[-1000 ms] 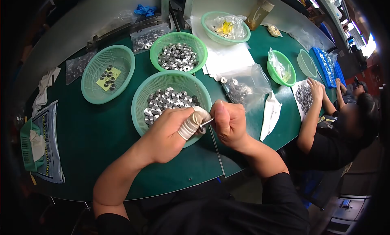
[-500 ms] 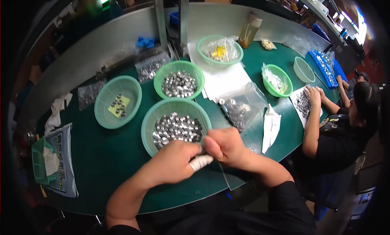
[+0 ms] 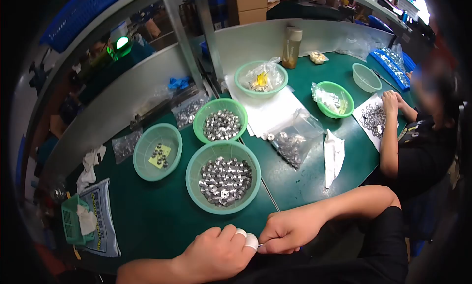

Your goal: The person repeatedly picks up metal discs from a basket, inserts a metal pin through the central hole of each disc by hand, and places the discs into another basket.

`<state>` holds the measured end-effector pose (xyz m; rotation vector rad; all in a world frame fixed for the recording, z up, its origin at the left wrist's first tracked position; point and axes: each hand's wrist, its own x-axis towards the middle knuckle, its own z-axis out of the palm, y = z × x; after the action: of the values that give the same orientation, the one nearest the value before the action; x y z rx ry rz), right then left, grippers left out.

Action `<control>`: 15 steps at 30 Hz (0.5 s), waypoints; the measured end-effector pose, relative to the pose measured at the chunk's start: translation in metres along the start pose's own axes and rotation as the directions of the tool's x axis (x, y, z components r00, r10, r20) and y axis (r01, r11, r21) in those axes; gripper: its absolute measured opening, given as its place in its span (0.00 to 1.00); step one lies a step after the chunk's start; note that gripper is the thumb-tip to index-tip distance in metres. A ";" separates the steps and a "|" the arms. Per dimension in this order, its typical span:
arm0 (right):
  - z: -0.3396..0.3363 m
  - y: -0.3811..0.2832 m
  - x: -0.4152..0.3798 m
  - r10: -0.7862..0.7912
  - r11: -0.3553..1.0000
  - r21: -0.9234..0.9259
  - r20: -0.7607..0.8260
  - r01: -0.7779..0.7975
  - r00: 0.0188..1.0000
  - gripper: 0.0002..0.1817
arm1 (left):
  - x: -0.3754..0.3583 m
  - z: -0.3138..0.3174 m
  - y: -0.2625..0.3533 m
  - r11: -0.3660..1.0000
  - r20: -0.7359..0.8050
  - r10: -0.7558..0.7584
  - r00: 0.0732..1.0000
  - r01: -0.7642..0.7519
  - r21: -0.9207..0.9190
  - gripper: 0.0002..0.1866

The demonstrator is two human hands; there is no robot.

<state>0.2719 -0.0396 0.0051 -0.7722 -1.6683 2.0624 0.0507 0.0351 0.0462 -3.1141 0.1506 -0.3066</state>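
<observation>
Low at the table's front edge, my left hand [image 3: 219, 252] is closed, with white tape wrapped on its fingers. Close against it, my right hand [image 3: 290, 230] is pinched shut, thumb toward the left hand. A thin pale bit shows between the two hands, too small to name. Just beyond them stands a large green basket [image 3: 191, 198] holding many small round metal parts [image 3: 223, 181]. Behind it, a second green basket [image 3: 198, 129] holds similar metal parts [image 3: 221, 124].
To the left, a basket [image 3: 140, 168] holds a yellow note and several parts. A plastic bag of parts [image 3: 295, 141] and a white cloth [image 3: 334, 158] lie right. A co-worker's hands [image 3: 392, 99] rest by dark rings on paper. A bottle [image 3: 292, 48] stands behind.
Both my hands have moved down and toward me, away from the large basket, whose parts now show fully. They remain close together. The view has shifted.
</observation>
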 end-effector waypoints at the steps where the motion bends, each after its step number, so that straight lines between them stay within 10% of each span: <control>1: 0.003 -0.002 -0.001 0.050 0.985 0.164 0.011 -0.051 0.999 0.25 | 0.001 0.000 0.002 0.997 -0.061 0.017 0.998 -0.012 0.082 0.09; 7: 0.022 0.016 0.006 -0.063 0.827 0.562 0.083 0.005 0.995 0.24 | 0.000 -0.006 0.019 0.933 -0.163 0.005 0.987 0.054 0.355 0.07; 15: 0.046 0.011 0.009 -0.021 0.967 0.255 0.022 0.015 1.000 0.21 | -0.019 -0.012 0.051 0.953 -0.041 -0.233 0.972 0.236 0.190 0.08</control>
<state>0.2366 -0.0721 -0.0004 -0.6464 -1.3784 2.2241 0.0247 -0.0137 0.0537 -2.9356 -0.2378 -0.3300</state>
